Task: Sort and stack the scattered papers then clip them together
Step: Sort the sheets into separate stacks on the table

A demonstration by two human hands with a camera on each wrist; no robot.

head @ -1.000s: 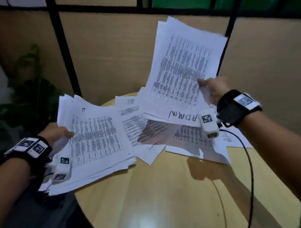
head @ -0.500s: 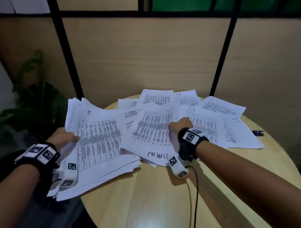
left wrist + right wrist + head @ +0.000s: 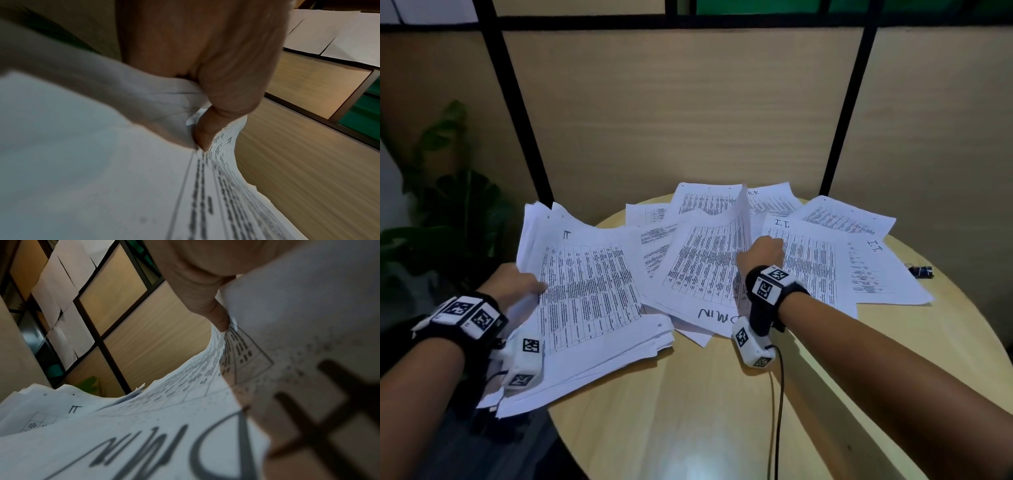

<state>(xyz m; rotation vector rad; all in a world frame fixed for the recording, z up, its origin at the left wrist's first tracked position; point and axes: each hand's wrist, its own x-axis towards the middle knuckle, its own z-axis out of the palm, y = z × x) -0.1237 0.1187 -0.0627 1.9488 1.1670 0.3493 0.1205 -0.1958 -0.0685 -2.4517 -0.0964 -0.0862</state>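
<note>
both hands grip paper: left hand (image 3: 517, 284) the stack (image 3: 589, 301), right hand (image 3: 760, 255) the admin sheet (image 3: 705, 270).

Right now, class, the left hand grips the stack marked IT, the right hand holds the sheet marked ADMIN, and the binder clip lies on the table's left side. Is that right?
One slip: the binder clip lies on the table's right side, as the head view shows. The left hand does grip the IT stack, and the right hand does hold the ADMIN sheet.

Round pale wooden table (image 3: 688, 411) under scattered printed papers (image 3: 873, 270), small dark clip (image 3: 921, 271) by its right edge
</note>
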